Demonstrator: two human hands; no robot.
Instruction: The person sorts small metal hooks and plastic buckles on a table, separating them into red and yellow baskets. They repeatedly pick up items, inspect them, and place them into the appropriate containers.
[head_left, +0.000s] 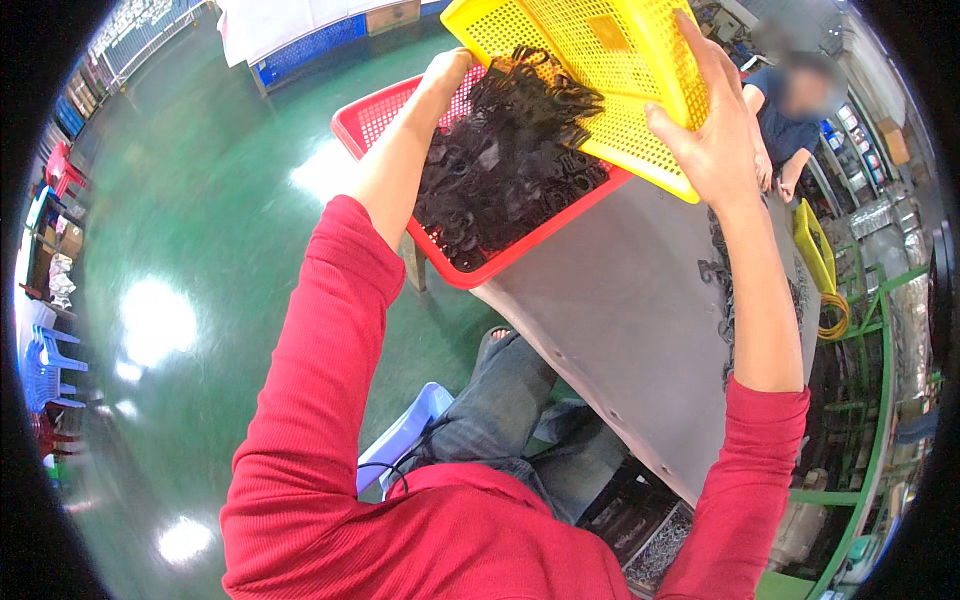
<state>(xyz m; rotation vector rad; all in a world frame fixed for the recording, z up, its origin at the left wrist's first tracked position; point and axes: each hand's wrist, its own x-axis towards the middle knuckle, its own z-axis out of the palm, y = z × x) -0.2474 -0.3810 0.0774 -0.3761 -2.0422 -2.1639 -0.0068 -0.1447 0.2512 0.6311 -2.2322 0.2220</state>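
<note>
A yellow perforated plastic basket (635,120) is tipped steeply over a red perforated basket (541,236). Black, flat, looped parts (490,180) fill the red basket, and more of them trail down from the yellow one in one heap. My left hand (448,72) is closed at the yellow basket's far left corner, its fingertips mostly hidden. On the right side, my right hand (715,150) grips the yellow rim, thumb toward me and fingers over the upper edge. The red basket rests at the far left end of the grey table (620,290).
Loose black parts (722,275) lie along the table's right side. Beyond them sit another yellow basket (815,245) and a coiled yellow hose or cord (833,316). A co-worker (790,125) sits at the far right. A blue plastic stool (405,430) is beside my legs.
</note>
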